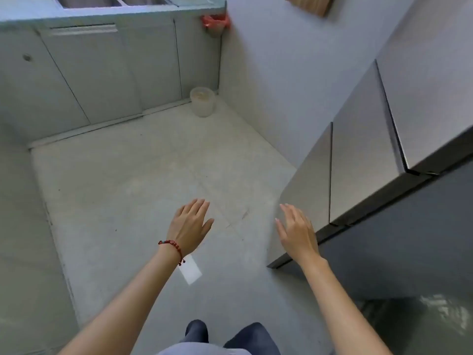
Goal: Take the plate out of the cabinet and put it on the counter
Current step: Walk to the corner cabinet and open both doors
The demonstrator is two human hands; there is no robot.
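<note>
No plate is in view. A row of grey wall cabinets (pixel 363 155) runs along the right, all doors closed. My right hand (pixel 297 231) is open, fingers apart, right beside the lower corner of the nearest cabinet door (pixel 309 180). My left hand (pixel 190 224), with a red bead bracelet at the wrist, hovers open over the floor and holds nothing. The counter (pixel 133 14) runs along the far top left, above closed base cabinets (pixel 102 73).
A pale round bin (pixel 202 101) stands on the floor in the far corner. A red bag (pixel 215 23) hangs at the counter's end. A white paper slip (pixel 190 271) lies on the grey floor. A dark glossy counter surface (pixel 422 324) lies under the wall cabinets at right.
</note>
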